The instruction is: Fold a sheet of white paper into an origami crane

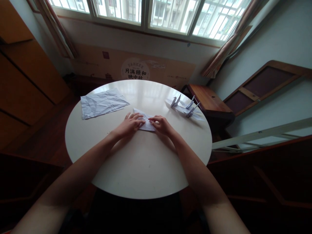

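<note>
A small folded piece of white paper lies flat near the middle of the white oval table. My left hand rests on its left part with the fingers spread and pressing down. At the paper's right side, my right hand has its thumb and forefinger pinched together on the paper. The fingertips of both hands are close to each other, and they cover part of the folds.
Creased white paper sheets lie at the table's left back. Several folded paper cranes stand on white paper at the right back. Beyond the table's right edge is a brown wooden desk. Windows line the far wall.
</note>
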The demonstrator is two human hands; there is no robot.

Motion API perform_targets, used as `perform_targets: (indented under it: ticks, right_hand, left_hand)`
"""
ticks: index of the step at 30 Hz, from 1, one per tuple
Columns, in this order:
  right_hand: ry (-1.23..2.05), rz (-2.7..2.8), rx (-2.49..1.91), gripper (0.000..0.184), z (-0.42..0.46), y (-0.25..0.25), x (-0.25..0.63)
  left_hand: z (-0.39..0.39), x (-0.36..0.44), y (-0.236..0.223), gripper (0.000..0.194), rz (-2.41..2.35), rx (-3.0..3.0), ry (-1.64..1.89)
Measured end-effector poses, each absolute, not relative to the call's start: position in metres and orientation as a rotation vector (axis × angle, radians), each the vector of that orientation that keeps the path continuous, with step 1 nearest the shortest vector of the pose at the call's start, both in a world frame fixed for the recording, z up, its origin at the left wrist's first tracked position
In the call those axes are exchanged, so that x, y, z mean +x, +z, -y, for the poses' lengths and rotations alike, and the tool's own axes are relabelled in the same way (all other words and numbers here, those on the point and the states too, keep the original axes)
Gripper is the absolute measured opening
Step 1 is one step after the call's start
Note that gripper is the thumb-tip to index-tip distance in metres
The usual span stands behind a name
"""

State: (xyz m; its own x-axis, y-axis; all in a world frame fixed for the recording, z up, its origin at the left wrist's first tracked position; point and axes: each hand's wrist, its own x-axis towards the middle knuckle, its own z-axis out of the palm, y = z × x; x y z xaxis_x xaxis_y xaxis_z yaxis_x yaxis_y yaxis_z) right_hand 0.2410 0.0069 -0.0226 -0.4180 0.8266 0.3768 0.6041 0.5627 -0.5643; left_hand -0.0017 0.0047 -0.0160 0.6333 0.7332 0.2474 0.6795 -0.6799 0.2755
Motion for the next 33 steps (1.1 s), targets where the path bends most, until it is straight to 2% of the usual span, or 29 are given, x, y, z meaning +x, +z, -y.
perform_targets:
  ticks: [9, 12, 26, 30, 33]
  right_hand:
    - [0.371, 2.034, -1.195, 0.032, -0.014, -0.033, 0.244]
    - [0.404, 2.068, -1.208, 0.034, -0.017, -0.036, 0.247]
    - [0.383, 2.128, -1.245, 0.023, -0.015, -0.036, 0.246]
    - [0.380, 2.141, -1.249, 0.024, -0.015, -0.036, 0.245]
    - [0.375, 2.139, -1.262, 0.023, -0.015, -0.036, 0.245]
  left_hand:
    - [-0.006, -0.002, -0.018, 0.033, -1.217, 2.666, 0.499]
    - [-0.007, -0.003, -0.020, 0.039, -1.229, 2.698, 0.559]
    - [-0.011, -0.004, -0.019, 0.026, -1.180, 2.630, 0.709]
    - [-0.009, -0.004, -0.017, 0.038, -1.190, 2.632, 0.669]
    - [-0.009, -0.004, -0.017, 0.031, -1.198, 2.637, 0.643]
